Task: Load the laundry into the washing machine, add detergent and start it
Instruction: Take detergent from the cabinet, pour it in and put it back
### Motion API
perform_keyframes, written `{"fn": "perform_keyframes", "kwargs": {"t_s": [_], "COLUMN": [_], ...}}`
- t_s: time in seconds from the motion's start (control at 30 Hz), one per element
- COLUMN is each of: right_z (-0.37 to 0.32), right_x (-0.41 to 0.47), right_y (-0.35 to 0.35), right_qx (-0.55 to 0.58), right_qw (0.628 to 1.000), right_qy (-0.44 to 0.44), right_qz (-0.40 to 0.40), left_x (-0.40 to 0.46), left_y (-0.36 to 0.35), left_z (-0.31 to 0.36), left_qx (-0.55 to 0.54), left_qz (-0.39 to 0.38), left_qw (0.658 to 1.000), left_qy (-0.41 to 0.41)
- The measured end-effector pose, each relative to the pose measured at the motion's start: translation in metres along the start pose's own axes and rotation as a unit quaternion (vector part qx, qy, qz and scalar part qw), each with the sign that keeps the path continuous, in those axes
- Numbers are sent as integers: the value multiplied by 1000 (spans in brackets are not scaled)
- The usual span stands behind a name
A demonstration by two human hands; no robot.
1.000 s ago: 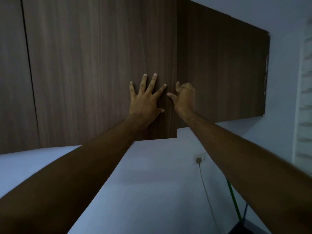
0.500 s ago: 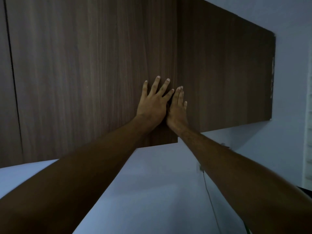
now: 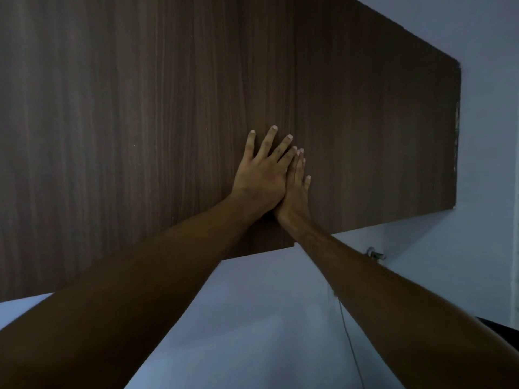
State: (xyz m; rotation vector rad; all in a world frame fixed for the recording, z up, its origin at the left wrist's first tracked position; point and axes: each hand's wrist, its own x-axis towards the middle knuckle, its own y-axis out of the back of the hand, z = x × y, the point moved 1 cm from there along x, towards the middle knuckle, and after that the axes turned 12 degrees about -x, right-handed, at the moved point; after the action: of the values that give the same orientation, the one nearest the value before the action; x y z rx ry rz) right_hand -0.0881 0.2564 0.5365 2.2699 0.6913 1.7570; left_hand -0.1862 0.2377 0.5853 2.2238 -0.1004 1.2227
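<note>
I look up at a dark brown wooden wall cabinet [image 3: 140,122]. My left hand [image 3: 262,175] lies flat with spread, straight fingers on the cabinet door, close to its right edge. My right hand [image 3: 297,186] is right beside it, fingers straight and together, pressed against the cabinet's side panel [image 3: 379,136] at the corner. Both hands hold nothing. The washing machine, the laundry and the detergent are out of view.
Below the cabinet is a pale wall [image 3: 252,318]. A wall socket [image 3: 375,254] with a thin cable [image 3: 351,341] hanging down sits behind my right forearm. A dark object shows at the right edge [image 3: 505,328].
My right hand went from loosely curled beside the door edge to flat with straight fingers against the cabinet corner. The left hand stayed flat on the door. The view shifted upward.
</note>
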Motion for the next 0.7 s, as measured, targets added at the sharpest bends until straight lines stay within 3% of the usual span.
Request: {"fn": "perform_keyframes", "kwargs": {"t_s": [0.2,0.33,0.57,0.7], "right_z": [10,14,17,23], "right_x": [6,8,-2,-12], "right_y": [-6,5,24,35], "right_qx": [-11,-31,-69,-66], "right_qw": [1000,998,995,997], "right_qy": [7,6,23,34], "right_qz": [-7,-52,-71,-26], "left_x": [-2,-3,-2,-8], "left_y": [7,24,6,-1], "left_z": [8,23,11,13], "left_qx": [4,6,-42,-100], "left_qz": [-2,-54,-5,31], "left_qw": [1000,998,999,994], "left_qy": [14,32,3,14]}}
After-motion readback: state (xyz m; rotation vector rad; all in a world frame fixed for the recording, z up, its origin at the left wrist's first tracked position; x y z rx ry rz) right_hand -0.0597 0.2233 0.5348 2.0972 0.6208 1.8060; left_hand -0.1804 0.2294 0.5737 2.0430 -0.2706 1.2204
